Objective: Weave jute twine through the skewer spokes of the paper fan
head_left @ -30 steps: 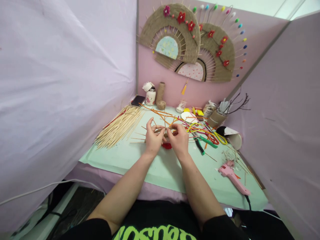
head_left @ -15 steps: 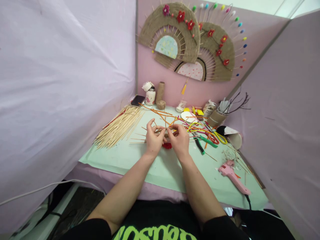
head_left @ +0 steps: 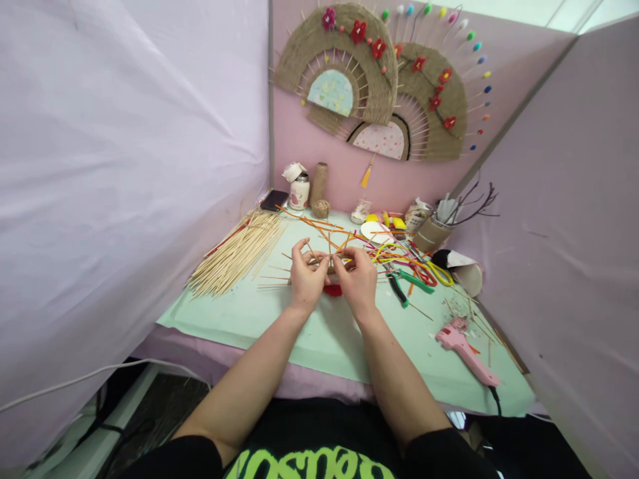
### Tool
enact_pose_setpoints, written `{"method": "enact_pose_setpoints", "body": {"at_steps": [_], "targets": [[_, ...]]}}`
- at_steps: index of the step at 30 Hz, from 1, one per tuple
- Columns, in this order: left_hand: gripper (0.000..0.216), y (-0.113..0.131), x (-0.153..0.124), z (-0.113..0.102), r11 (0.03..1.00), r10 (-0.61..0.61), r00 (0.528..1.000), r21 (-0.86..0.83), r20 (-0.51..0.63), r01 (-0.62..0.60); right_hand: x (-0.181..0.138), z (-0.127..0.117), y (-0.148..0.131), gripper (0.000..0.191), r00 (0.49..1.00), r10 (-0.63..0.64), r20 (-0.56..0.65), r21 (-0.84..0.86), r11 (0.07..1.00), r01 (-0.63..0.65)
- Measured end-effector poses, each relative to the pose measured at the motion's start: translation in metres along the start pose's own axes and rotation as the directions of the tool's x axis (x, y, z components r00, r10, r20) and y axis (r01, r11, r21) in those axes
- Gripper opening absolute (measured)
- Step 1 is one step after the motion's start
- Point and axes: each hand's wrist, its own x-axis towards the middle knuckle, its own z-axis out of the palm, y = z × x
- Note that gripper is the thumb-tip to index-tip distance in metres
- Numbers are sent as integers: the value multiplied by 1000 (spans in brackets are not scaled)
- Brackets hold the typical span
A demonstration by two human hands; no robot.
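My left hand (head_left: 305, 278) and my right hand (head_left: 357, 280) meet over the middle of the pale green mat (head_left: 279, 319). Both pinch a small piece of sticks and brown twine (head_left: 329, 262), with thin sticks fanning out of it. Something red (head_left: 333, 290) lies on the mat just under my hands. A heap of plain bamboo sticks (head_left: 237, 253) lies to the left of my left hand. Coloured sticks (head_left: 394, 253) are scattered to the right of my right hand.
A pink glue gun (head_left: 465, 351) lies at the right near the mat's front edge. Green-handled pliers (head_left: 405, 285), a twine ball (head_left: 320, 208), a small jar (head_left: 299, 193), a phone (head_left: 275, 199) and a tool cup (head_left: 433, 233) stand further back. Two woven fans (head_left: 379, 80) hang on the pink wall.
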Motion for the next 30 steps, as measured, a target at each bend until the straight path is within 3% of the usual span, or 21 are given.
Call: {"method": "enact_pose_setpoints", "body": {"at_steps": [10, 30], "targets": [[65, 2, -5, 0, 999, 6, 1000, 34, 16, -7, 0, 1, 2, 18, 1000, -11, 2, -9, 1000, 11], [61, 0, -3, 2, 1000, 1, 1000, 0, 2, -1, -1, 0, 3, 21, 1000, -10, -8, -5, 1000, 10]]}}
